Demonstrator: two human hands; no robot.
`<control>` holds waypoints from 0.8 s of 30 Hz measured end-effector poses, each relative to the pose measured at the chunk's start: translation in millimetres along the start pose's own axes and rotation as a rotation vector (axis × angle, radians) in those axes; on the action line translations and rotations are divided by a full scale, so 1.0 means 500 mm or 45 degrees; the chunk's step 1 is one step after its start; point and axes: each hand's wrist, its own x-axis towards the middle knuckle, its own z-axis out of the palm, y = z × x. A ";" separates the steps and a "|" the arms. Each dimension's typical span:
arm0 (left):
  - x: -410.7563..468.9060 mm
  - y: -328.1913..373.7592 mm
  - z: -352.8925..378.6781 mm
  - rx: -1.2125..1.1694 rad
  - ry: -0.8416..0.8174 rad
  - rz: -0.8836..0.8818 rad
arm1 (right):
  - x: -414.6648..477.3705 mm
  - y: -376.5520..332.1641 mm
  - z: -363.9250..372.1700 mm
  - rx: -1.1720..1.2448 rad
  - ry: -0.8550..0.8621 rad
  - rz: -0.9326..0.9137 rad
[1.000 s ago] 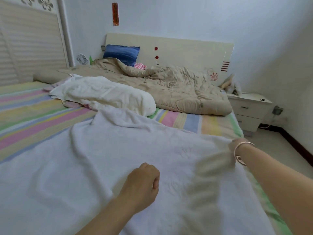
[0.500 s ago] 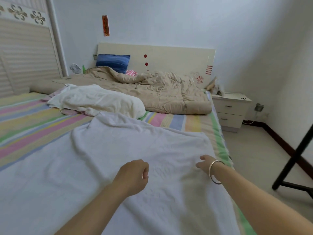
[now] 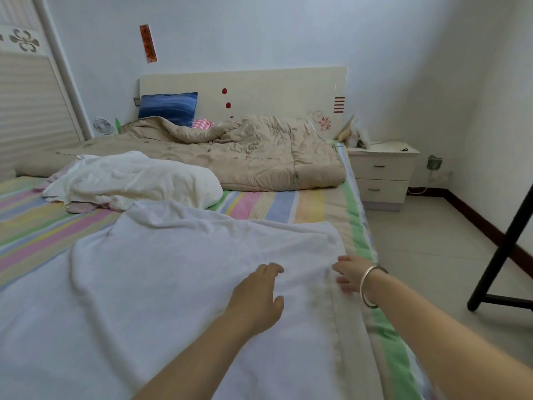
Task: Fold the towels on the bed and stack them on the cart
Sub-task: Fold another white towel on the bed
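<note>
left hand [image 3: 257, 298] flat on white towel [image 3: 173, 284], right hand [image 3: 347, 272] at its edge

No words or numbers can be read here. The red paper strip [image 3: 148, 43] on the wall [image 3: 259, 30] carries some marks, but they are too blurred to tell.

a rumpled beige quilt [image 3: 245, 157] overlaps a blue pillow [image 3: 168, 108], white nightstand [image 3: 382, 171] nearby.
</note>
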 end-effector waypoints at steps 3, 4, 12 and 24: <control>0.089 -0.019 0.011 0.055 0.023 -0.042 | 0.096 -0.005 0.028 -0.094 0.006 -0.040; 0.115 -0.028 0.013 0.076 0.021 -0.054 | 0.128 -0.008 0.035 -0.094 0.026 -0.033; 0.311 -0.080 0.057 0.221 0.028 0.007 | 0.285 -0.085 0.066 -0.291 0.217 -0.088; 0.432 -0.138 0.105 0.296 -0.028 0.049 | 0.436 -0.119 0.040 -1.077 0.665 -0.230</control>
